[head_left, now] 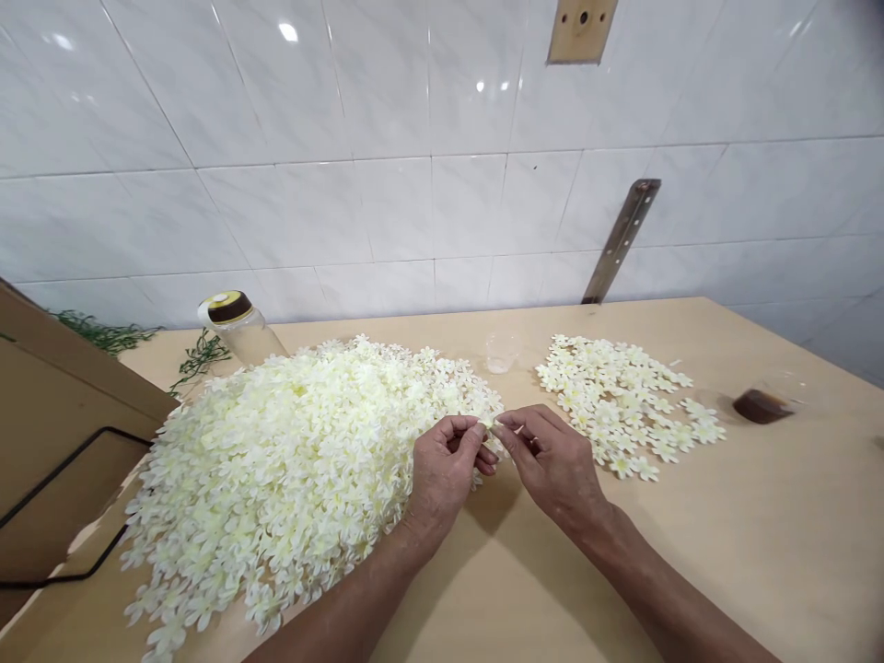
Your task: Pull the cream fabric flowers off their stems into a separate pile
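Observation:
My left hand (446,465) and my right hand (552,460) meet fingertip to fingertip over the table. Between their pinched thumbs and forefingers is a small pale artificial flower (489,423), mostly hidden by the fingers. Close beside my left hand rises a big heap of white and pale-yellow artificial flowers (296,460). Beyond my right hand lies a smaller, flatter spread of the same flowers (614,396). A small clear plastic cup (502,353) stands behind my hands, between the two groups.
A cup of dark liquid (763,405) is at the right. A clear bottle with a brown and yellow lid (241,322) stands behind the heap, near green sprigs (200,357). A cardboard box (62,433) borders the left; a metal bracket (622,241) leans at the tiled wall.

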Available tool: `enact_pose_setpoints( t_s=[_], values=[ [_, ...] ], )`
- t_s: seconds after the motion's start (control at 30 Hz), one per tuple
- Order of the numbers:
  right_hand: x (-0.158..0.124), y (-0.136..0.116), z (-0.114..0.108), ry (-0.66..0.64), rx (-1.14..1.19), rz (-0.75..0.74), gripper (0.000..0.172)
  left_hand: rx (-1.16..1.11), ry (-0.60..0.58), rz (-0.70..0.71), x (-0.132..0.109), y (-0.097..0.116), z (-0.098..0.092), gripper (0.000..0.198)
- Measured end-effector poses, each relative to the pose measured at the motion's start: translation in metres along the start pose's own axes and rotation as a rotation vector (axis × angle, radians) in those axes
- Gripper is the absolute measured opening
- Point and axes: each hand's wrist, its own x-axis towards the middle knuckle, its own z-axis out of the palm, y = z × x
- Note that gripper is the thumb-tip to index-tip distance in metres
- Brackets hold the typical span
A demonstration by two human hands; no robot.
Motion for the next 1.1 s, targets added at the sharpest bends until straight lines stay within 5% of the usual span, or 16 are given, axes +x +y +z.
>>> enact_pose_setpoints(
  t_s=[0.4, 0.7, 1.1],
  values=[
    [-0.001, 0.000, 0.000, -0.004, -0.048, -0.097, 0.013, -0.045, -0.061, -0.031, -0.003, 0.000, 0.002, 0.025],
    [0.000, -0.002, -0.002, -0.011, -0.080, -0.013, 0.016, -0.087, -0.057, -0.066, -0.003, 0.002, 0.004, 0.029],
    [0.003, -0.012, -0.003, -0.208, 0.372, 0.617, 0.028, -0.107, -0.046, -0.115, 0.000, 0.003, 0.003, 0.031]
  ],
)
